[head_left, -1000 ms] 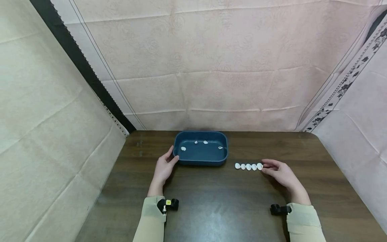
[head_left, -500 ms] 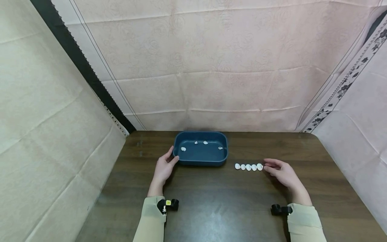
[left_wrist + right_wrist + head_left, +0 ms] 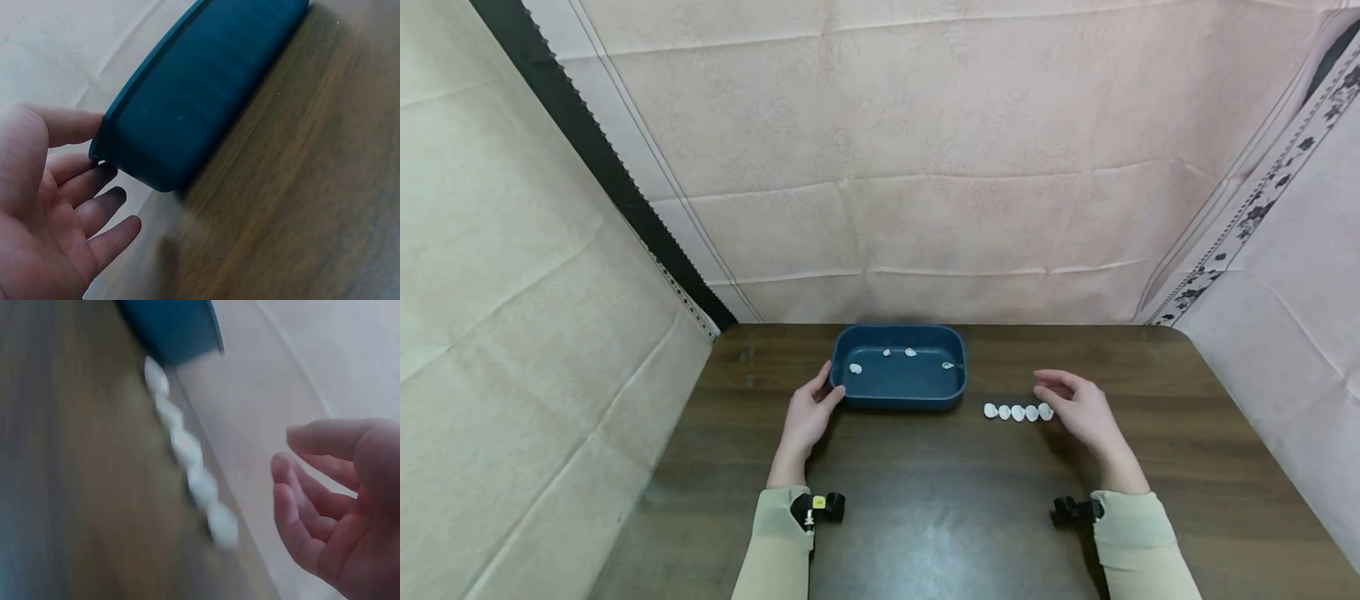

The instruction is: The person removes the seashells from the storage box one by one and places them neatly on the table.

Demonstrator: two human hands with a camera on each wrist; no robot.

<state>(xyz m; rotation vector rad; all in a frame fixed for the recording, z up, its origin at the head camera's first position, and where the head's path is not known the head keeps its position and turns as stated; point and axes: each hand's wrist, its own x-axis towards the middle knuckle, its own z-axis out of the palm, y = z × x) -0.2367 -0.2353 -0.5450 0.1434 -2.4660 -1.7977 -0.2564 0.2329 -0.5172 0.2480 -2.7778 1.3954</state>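
My left hand (image 3: 805,417) holds the left end of a dark blue rectangular tray (image 3: 898,401), thumb and fingertips at its corner. In the left wrist view the thumb meets the rim of the tray (image 3: 181,119), while the lower fingers spread loosely below it. Several small white seashells (image 3: 1018,413) lie in a straight row on the table, right of the tray. My right hand (image 3: 1078,410) hovers over the right end of this row, fingers loosely bent, nothing between them. In the right wrist view it is apart from the blurred seashells (image 3: 186,447).
Inside the tray lie several more small shells (image 3: 855,368), scattered. The brown wooden table (image 3: 925,500) ends at a pale cloth backdrop (image 3: 955,233) just behind the tray. Pale cloth also hangs on the left and right sides.
My right hand has left the right end of the row, first drawing slightly right, then moving up and left over it. The left hand and the tray stay put.
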